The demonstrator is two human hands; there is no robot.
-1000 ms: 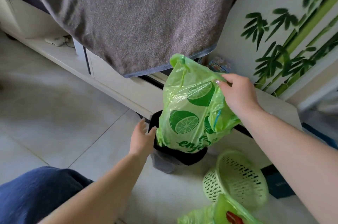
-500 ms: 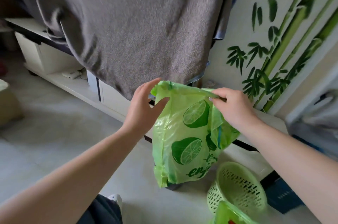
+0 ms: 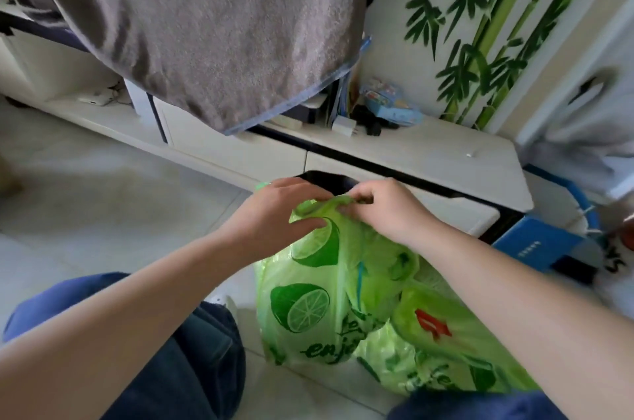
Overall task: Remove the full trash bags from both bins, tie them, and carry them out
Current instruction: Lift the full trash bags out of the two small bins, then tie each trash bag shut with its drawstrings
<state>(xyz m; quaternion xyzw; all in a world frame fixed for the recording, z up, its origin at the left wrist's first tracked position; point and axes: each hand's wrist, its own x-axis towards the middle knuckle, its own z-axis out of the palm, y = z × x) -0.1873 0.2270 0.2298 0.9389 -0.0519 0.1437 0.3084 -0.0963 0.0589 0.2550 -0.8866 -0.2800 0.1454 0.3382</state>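
Observation:
A full green trash bag (image 3: 308, 303) printed with lime slices hangs in front of me, low over the floor between my knees. My left hand (image 3: 274, 213) grips its top edge on the left. My right hand (image 3: 380, 210) pinches the same gathered top on the right, and the two hands nearly touch. A second green bag (image 3: 442, 351), with something red inside, lies on the floor to the right, touching the first bag. Just behind my hands the black bin (image 3: 329, 179) shows only its rim.
A low white TV cabinet (image 3: 429, 151) runs along the wall behind the bin, with a grey towel (image 3: 206, 24) hanging over it. Small items and a charger (image 3: 346, 127) sit on its top. A blue box (image 3: 535, 241) lies on the floor at right. My knees flank the bags.
The bag has come out of the black bin and down towards the floor. My left hand left the bin rim and took the bag's top; both hands have drawn together there.

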